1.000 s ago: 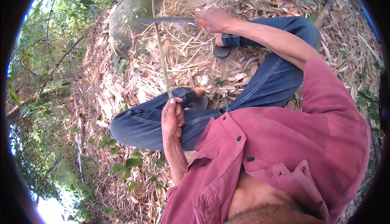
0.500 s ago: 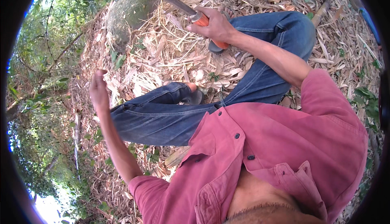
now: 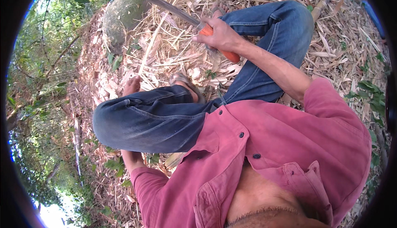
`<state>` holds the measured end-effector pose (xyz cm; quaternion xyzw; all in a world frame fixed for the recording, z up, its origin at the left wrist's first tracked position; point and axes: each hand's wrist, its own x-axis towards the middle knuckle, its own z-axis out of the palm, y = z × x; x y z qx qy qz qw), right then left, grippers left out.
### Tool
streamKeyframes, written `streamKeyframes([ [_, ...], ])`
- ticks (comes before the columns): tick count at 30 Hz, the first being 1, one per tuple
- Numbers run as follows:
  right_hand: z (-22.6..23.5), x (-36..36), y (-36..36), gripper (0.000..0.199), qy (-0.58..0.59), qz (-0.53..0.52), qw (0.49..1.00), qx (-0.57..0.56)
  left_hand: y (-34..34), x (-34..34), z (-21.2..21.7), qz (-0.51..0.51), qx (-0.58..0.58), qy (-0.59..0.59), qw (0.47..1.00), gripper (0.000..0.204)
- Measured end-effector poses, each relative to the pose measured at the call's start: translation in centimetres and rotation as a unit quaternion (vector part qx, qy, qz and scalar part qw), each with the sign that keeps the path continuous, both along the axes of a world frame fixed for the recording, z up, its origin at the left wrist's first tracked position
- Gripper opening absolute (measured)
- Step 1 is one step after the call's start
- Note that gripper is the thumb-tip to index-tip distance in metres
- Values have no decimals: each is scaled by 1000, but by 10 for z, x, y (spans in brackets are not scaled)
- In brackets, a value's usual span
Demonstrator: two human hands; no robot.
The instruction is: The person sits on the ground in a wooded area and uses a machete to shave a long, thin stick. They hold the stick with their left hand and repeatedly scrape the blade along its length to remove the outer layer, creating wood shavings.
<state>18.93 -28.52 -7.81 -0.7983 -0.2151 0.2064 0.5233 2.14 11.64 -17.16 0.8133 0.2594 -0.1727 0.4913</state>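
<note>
My right hand [image 3: 223, 34] is wrapped round the orange handle [image 3: 230, 56] of a machete. Its long dark blade [image 3: 165, 5] points to the upper left, reaching across to a big rounded stone [image 3: 124, 17]. My left forearm [image 3: 131, 159] passes under my bent left knee, and my left hand [image 3: 132, 85] comes out on the far side, partly hidden by the leg. A long, thin, pale strip [image 3: 159, 26], like split bamboo, runs from the fingers of that hand up past the blade. The fingers look closed at its lower end.
My bent legs in blue jeans [image 3: 157, 120] frame the ground between them, with a sandalled foot [image 3: 186, 83] there. Dry leaves and pale shavings [image 3: 198, 68] cover the ground. Green brush [image 3: 41, 83] grows on the left, and a cut stem [image 3: 322, 6] lies beyond my right knee.
My left hand has gone from beside the left knee, under the leg, to its far side. The pale strip now stands out by it. The machete has shifted slightly, lower at the handle.
</note>
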Motion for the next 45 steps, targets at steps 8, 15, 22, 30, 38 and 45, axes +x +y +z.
streamKeyframes([
  [8, -45, -3, 8, 59, -103, 10, 991, -91, -10, 7, -153, -8, 155, -6, 988, 38],
  [15, -71, -13, 36, 59, 22, 59, 976, -210, 0, 5, -212, 13, 160, 33, 986, 42],
  [22, -110, -22, 56, 57, 10, 65, 973, -223, -2, 11, -221, 32, 115, 52, 991, 43],
  [30, -158, -13, 64, 50, 13, 108, 954, -278, 16, 12, -252, 14, 174, 63, 983, 46],
  [38, -81, -10, 81, 45, -5, 124, 975, -183, 11, 11, -236, -27, 154, 34, 987, 45],
  [45, -126, -8, 74, 45, -46, 88, 983, -155, 7, 18, -219, -47, 144, 48, 987, 35],
])
